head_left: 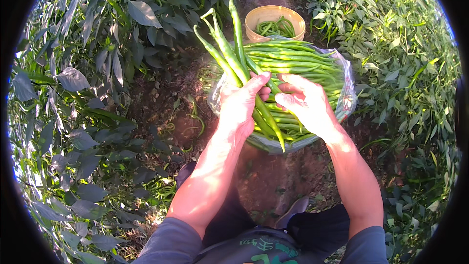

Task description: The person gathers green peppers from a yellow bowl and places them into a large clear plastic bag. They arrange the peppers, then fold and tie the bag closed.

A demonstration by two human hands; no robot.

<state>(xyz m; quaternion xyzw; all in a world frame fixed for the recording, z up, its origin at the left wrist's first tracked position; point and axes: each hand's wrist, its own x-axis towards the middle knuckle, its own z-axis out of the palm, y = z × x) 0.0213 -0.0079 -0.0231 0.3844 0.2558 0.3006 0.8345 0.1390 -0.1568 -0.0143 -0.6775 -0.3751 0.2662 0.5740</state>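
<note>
My left hand (242, 99) grips several long green chili peppers (229, 55), their stem ends pointing up and away and their tips hanging below my palm. Close beside it, my right hand (307, 99) has its thumb and fingers bent around one slanting green chili pepper (273, 85), which also passes by my left thumb. Beneath both hands is a clear plastic bag (350, 80) full of green chili peppers (293, 57), laid side by side in rows. My hands cover part of this pile.
A round yellowish tub (250, 22) with some loose green peppers (274, 27) stands just beyond the bag. Leafy pepper plants (73, 135) crowd the left, and more plants (399, 55) line the right. Bare soil (263, 179) lies between my legs, near a shoe (293, 211).
</note>
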